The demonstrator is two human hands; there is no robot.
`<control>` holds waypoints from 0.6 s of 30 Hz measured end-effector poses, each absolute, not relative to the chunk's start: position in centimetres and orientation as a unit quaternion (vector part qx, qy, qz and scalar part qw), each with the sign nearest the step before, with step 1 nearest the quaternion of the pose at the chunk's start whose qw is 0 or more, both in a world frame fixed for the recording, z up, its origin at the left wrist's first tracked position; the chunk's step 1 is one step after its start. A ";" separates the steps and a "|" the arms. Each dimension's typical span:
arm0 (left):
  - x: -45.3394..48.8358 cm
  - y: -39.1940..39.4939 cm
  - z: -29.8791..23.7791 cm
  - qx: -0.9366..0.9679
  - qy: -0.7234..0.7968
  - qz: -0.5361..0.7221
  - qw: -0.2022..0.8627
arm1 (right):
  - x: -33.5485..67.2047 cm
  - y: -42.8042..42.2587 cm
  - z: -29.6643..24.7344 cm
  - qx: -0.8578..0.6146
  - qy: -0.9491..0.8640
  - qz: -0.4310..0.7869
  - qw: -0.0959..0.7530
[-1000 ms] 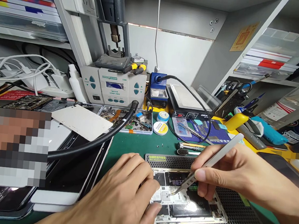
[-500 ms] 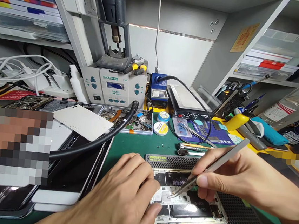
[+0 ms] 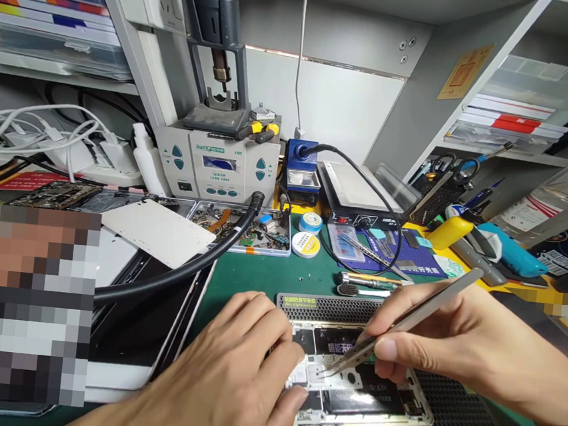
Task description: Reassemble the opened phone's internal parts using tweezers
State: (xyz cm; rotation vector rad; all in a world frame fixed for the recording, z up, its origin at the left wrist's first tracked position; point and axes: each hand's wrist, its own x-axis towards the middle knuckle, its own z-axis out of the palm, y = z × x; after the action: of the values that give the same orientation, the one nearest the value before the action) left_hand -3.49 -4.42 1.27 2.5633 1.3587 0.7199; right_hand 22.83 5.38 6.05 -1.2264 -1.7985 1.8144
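An opened phone [image 3: 364,393] lies on a grey honeycomb anti-slip pad [image 3: 475,419], its black battery sections and pale middle plate showing. My left hand [image 3: 239,369] is curled over the phone's left end, thumb and fingers against its edge; part of that end is hidden beneath. My right hand [image 3: 437,345] pinches a pair of metal tweezers [image 3: 422,310] with fine bent tips. Those tips reach down to a small light rectangular part [image 3: 316,373] on the plate. Whether they grip anything is too small to tell.
Behind the pad lie a brush [image 3: 357,291] and a screwdriver [image 3: 358,279]. A thick black hose [image 3: 177,276] crosses the left side from the hot-air station [image 3: 218,166]. Stacked phone parts [image 3: 156,231] lie at left. Farther back stand small round tins [image 3: 306,244] and a heating plate [image 3: 361,193].
My right hand and the tweezers' rear end have shifted slightly right, while the tips stay over nearly the same spot. My left hand and the phone look unmoved.
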 end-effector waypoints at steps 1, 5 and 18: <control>-3.5 -4.4 1.3 0.855 0.454 0.238 0.077 | 22.8 5.3 6.1 -0.428 -0.629 0.631 0.154; -3.4 -4.2 1.2 0.856 0.455 0.234 0.073 | 22.6 5.1 6.2 -0.424 -0.635 0.627 0.155; -3.4 -4.4 1.3 0.855 0.457 0.232 0.077 | 22.4 4.9 6.1 -0.425 -0.664 0.596 0.151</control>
State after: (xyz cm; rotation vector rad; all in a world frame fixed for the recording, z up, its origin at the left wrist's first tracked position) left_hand -3.43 -4.39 1.31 2.5629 1.3700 0.6957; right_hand 22.43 4.89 6.15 -1.2200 -1.9069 1.7121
